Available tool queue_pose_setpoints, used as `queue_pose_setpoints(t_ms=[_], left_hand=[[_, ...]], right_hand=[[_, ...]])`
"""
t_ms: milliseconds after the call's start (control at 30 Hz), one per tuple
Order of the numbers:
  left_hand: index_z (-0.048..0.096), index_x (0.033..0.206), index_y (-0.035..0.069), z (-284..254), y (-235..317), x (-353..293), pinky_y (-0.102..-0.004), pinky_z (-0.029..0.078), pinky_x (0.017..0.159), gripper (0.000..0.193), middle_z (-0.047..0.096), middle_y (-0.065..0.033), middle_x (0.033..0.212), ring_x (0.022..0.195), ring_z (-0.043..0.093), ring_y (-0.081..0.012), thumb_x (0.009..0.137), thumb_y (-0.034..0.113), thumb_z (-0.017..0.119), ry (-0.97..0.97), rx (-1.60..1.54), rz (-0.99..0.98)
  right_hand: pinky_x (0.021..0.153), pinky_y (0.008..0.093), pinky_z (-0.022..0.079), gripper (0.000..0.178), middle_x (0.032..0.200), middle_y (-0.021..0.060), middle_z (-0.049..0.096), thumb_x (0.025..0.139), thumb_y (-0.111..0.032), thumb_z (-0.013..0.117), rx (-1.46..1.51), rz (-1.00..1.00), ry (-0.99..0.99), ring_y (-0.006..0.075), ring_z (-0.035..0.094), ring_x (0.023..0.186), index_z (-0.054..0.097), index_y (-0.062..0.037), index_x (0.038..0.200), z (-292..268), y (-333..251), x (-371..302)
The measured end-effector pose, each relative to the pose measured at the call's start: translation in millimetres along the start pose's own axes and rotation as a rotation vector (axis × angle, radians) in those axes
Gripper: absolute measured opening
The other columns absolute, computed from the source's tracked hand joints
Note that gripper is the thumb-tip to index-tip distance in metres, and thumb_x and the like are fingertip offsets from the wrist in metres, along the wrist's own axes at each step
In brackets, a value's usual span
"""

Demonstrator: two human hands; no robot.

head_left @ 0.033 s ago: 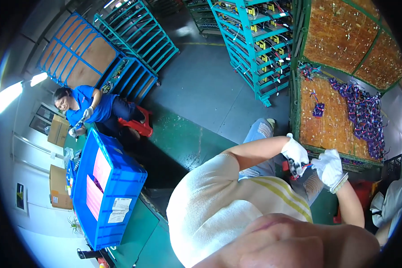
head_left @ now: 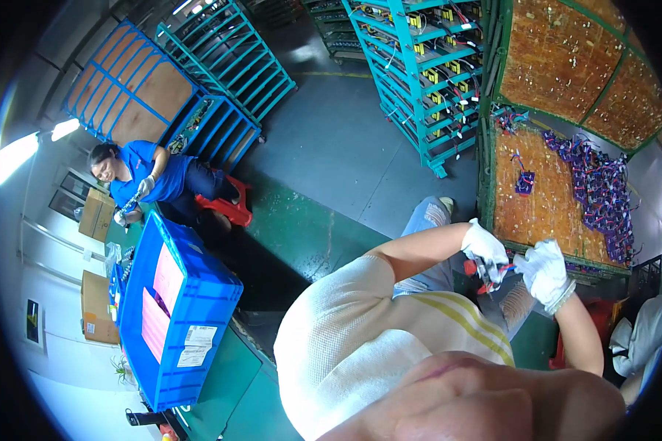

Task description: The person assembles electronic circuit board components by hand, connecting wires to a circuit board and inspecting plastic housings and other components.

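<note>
Wired part [head_left: 484, 275] sits in curled left hand [head_left: 485, 246], right hand [head_left: 546, 276] just beside.

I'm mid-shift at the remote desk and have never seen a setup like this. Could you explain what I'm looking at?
There's no machine here. A camera on a person's head looks down through a very wide lens, so straight edges bend. The wearer's own body fills the lower middle.

Each grip is simply a hand in a white glove. The left grip holds a small red and dark part. The right grip is close beside it, near a wire; whether it pinches that wire is too small to tell.

Beyond the hands is a wooden board with many purple wired pieces clustered along its right side. One piece lies apart from them.

Far left, a co-worker sits behind a blue bin.
</note>
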State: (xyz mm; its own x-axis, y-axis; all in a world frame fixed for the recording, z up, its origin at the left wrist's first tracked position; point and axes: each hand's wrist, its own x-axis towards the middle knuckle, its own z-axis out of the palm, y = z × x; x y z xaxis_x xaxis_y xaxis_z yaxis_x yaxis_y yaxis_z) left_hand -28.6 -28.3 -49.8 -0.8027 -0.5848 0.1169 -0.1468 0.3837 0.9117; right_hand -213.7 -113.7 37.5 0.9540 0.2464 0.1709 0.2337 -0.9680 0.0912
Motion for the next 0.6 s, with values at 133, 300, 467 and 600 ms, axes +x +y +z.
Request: queue_pose_setpoints(t_ms=[133, 300, 467, 600], left_hand=[[0.054, 0.097, 0.000, 30.1, 3.3, -11.6, -0.0507, 0.041, 0.081, 0.028, 0.063, -0.0176, 0.082, 0.082, 0.059, -0.0303, 0.081, 0.021, 0.058, 0.017, -1.375, 0.543], [0.054, 0.086, 0.001, 28.3, 36.3, -19.3, -0.0478, 0.046, 0.074, 0.024, 0.062, -0.0166, 0.075, 0.074, 0.060, -0.0273, 0.077, 0.021, 0.064, 0.348, -1.055, 0.615], [0.057, 0.061, 0.004, 14.2, 40.8, -50.0, -0.0370, 0.045, 0.052, 0.037, 0.060, -0.0113, 0.061, 0.053, 0.057, -0.0293, 0.078, 0.036, 0.064, 1.044, 0.579, -0.712], [0.056, 0.061, 0.005, 25.0, 32.8, -26.5, -0.0408, 0.045, 0.066, 0.017, 0.055, -0.0142, 0.066, 0.071, 0.055, -0.0333, 0.068, 0.019, 0.062, 0.992, 0.986, -0.376]], right_hand=[[0.070, 0.0366, 0.038, 0.031, 0.070, 0.0031, 0.050, 0.070, -0.018, 0.049, -0.353, -0.118, 0.047, 0.0184, 0.049, 0.063, 0.063, -0.0099, 0.097, -15.0, 4.2, 19.4], [0.082, 0.0376, 0.038, 0.036, 0.095, 0.0056, 0.056, 0.068, -0.021, 0.066, -0.305, 0.348, 0.792, 0.0197, 0.052, 0.084, 0.064, -0.0135, 0.103, 4.6, -24.6, 51.4], [0.091, 0.0312, 0.042, 0.049, 0.120, 0.0092, 0.050, 0.080, -0.003, 0.062, 1.401, 1.164, 1.070, 0.0214, 0.051, 0.106, 0.044, -0.0048, 0.125, 100.5, -58.8, 47.0], [0.072, 0.0270, 0.046, 0.016, 0.092, 0.0035, 0.059, 0.086, -0.010, 0.057, 1.493, 0.856, 0.723, 0.0122, 0.055, 0.083, 0.060, -0.0035, 0.101, 91.1, -83.3, 39.2]])
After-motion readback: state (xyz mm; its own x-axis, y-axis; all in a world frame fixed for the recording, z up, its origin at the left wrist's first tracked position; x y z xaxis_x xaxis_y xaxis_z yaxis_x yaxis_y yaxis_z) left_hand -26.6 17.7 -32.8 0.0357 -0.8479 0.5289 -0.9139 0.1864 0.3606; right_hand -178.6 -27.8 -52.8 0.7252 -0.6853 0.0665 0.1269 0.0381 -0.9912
